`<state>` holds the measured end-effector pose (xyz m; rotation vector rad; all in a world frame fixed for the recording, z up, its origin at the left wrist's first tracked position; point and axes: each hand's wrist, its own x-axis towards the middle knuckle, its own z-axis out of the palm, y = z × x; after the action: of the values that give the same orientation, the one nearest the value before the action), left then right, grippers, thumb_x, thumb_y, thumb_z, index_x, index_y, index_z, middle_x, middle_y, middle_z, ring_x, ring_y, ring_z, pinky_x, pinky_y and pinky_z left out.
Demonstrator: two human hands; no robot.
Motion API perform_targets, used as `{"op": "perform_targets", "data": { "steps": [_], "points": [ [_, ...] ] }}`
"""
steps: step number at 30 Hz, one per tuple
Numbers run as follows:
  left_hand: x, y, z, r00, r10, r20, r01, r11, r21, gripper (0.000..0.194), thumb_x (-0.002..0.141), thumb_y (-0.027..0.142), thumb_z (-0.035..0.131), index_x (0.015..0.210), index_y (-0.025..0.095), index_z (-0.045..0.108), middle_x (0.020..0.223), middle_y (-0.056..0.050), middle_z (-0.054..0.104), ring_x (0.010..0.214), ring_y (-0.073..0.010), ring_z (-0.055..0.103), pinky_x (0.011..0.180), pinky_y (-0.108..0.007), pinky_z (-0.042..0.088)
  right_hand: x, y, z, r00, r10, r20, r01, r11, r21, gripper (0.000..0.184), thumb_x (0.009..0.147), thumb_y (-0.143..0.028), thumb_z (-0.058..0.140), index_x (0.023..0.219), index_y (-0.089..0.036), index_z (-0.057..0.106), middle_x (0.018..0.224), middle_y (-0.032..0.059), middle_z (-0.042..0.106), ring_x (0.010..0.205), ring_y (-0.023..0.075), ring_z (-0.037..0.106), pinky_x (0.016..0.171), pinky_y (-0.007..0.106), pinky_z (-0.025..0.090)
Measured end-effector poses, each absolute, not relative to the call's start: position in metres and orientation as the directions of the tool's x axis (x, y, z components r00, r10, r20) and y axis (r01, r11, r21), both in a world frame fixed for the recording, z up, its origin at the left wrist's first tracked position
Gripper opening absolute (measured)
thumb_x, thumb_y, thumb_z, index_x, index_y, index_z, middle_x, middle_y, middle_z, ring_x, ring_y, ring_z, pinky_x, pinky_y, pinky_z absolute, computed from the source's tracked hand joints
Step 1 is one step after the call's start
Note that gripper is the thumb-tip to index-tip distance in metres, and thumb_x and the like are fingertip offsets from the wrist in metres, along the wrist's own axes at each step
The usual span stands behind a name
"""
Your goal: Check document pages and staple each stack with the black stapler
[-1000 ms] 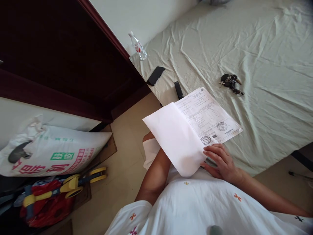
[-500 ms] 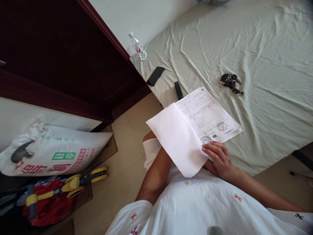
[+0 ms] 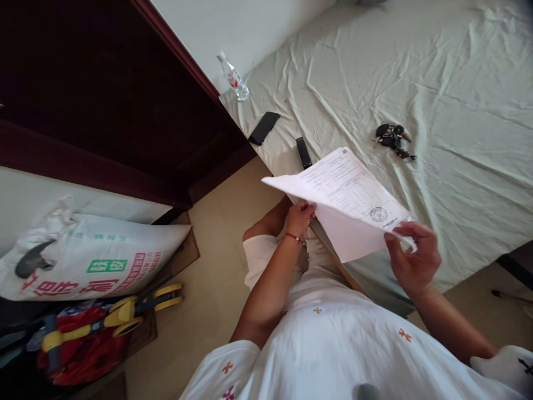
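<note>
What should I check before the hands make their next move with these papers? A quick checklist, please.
1. Right hand has hold of the lifted sheet: ok, fingers at its corner.
2. Left hand firmly gripping paper: cannot tell, fingertips are at the edge but partly hidden.
3. Lifted sheet lying flat: not ok, it is raised and bent.
4. Keys clear of the printed page: ok, a gap shows.
5. Small black object clear of the papers: cannot tell, its end meets their edge in view.
6. Bottle upright: ok.
</note>
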<state>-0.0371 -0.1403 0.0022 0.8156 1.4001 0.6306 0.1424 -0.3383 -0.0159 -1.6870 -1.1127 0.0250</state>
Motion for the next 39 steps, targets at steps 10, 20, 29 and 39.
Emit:
{"op": "perform_targets", "data": {
  "steps": [10,20,29,39],
  "points": [
    [-0.034,-0.141,-0.006,0.094,0.859,-0.504,0.07,0.499,0.864,0.035,0.084,0.013,0.069,0.055,0.015,0.049,0.045,0.004,0.047,0.038,-0.0027,0.03,0.043,-0.019,0.015,0.189,-0.318,-0.026,0.428,0.793,0.434,0.885,-0.269,-0.38,0.037,0.099,-0.028,0.062,0.134,-0.024,0.071,0.144,0.0193,0.063,0.137,0.0432,0.054,0.11,0.064,0.042],
    [-0.034,-0.142,-0.008,0.108,0.872,-0.477,0.047,0.475,0.879,0.035,0.083,0.014,0.069,0.055,0.015,0.048,0.046,0.004,0.048,0.037,-0.0019,0.03,0.042,-0.018,0.016,0.205,-0.28,-0.015,0.366,0.922,0.128,0.908,-0.323,-0.268,0.035,0.104,-0.036,0.051,0.118,-0.02,0.079,0.125,0.0178,0.073,0.128,0.0403,0.054,0.097,0.053,0.046],
    [-0.041,-0.142,-0.016,0.148,0.877,-0.457,0.044,0.456,0.889,0.042,0.073,0.034,0.085,0.058,0.016,0.05,0.049,0.004,0.047,0.041,-0.0024,0.031,0.044,-0.021,0.014,0.22,-0.252,-0.02,0.485,0.873,0.044,0.834,-0.447,-0.324,0.039,0.099,-0.043,0.054,0.117,-0.02,0.08,0.121,0.0194,0.071,0.121,0.0415,0.055,0.096,0.054,0.045],
    [-0.065,-0.155,-0.031,0.221,0.928,-0.299,0.023,0.301,0.953,0.067,0.053,0.075,0.09,0.064,0.014,0.065,0.055,0.001,0.055,0.046,-0.0036,0.037,0.045,-0.023,0.022,0.238,-0.243,-0.029,0.365,0.927,0.086,0.85,-0.294,-0.436,0.037,0.092,-0.044,0.062,0.115,-0.023,0.081,0.114,0.0159,0.072,0.113,0.0377,0.061,0.107,0.057,0.046]
  ]
}}
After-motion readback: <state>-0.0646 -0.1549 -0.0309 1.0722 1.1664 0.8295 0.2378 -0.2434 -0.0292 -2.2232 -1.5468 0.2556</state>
